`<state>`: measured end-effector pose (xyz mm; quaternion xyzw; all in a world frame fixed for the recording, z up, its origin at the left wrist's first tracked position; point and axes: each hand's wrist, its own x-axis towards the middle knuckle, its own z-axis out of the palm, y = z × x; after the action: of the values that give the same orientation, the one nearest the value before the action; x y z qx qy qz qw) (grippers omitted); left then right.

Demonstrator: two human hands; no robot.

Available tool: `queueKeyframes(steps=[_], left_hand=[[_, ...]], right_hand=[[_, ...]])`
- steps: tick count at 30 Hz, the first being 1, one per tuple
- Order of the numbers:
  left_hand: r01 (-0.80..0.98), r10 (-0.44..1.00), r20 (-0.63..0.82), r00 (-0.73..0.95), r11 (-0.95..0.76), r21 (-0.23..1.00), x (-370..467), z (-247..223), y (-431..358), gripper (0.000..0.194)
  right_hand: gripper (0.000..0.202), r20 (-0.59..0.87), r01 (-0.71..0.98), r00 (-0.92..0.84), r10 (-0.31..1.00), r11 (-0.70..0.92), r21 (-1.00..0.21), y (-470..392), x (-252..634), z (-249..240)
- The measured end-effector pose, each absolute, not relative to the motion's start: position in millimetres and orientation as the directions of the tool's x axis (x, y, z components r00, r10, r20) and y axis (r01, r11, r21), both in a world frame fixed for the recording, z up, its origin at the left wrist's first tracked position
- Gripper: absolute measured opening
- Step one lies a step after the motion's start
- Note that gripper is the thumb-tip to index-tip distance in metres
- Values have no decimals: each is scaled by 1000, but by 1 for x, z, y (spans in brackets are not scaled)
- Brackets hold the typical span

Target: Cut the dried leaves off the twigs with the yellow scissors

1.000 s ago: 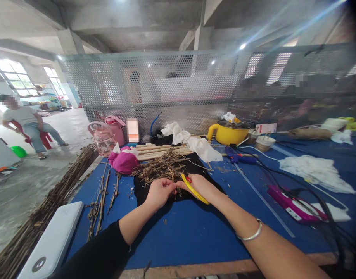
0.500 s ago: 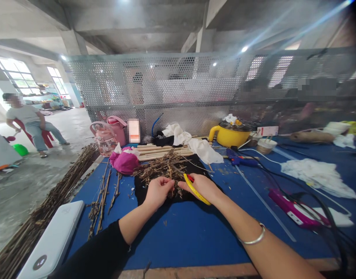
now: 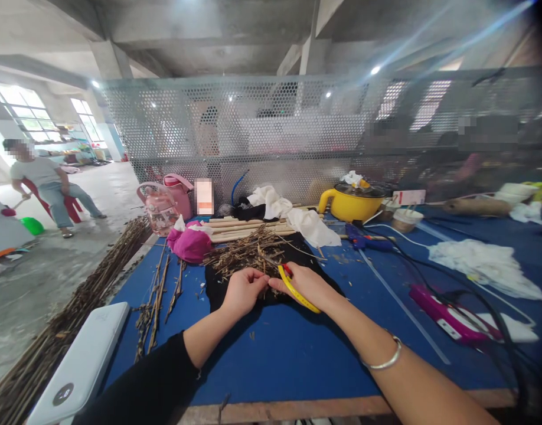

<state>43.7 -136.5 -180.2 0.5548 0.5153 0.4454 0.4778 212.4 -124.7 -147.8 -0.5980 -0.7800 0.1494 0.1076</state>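
Over a black cloth [image 3: 309, 248], a pile of dry brown twigs [image 3: 248, 251] lies at the middle of the blue table. My right hand [image 3: 304, 283] is closed around a pair of cutters [image 3: 295, 292] with yellow and red handles, its blades pointing toward the pile. Thumb and forefinger of my left hand [image 3: 245, 289] are pinched together at the pile's near edge; what they hold is too small to make out. The fingertips of both hands almost meet there.
Loose dry stalks [image 3: 157, 301] lie at left, near a white power bank [image 3: 80, 360]. Behind are a purple cloth bundle [image 3: 189, 243], wooden sticks [image 3: 235, 227] and a yellow pot [image 3: 355, 205]. A glue gun [image 3: 368, 239], cables and a magenta power strip [image 3: 448, 316] lie right. A person sits far left.
My left fingertips have shifted slightly right, closer to my right hand. The cutters stay in my right hand, nearly unmoved.
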Motion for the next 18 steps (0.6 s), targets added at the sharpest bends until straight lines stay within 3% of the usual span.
queueKeyframes(steps=[8, 18], left_hand=[[272, 997, -65, 47, 50, 961, 43, -174, -138, 15], [257, 991, -121, 55, 103, 961, 42, -174, -137, 19]], right_hand=[[60, -99, 949, -188, 977, 155, -275, -122, 213, -146], [58, -121, 961, -174, 977, 142, -235, -115, 217, -148]])
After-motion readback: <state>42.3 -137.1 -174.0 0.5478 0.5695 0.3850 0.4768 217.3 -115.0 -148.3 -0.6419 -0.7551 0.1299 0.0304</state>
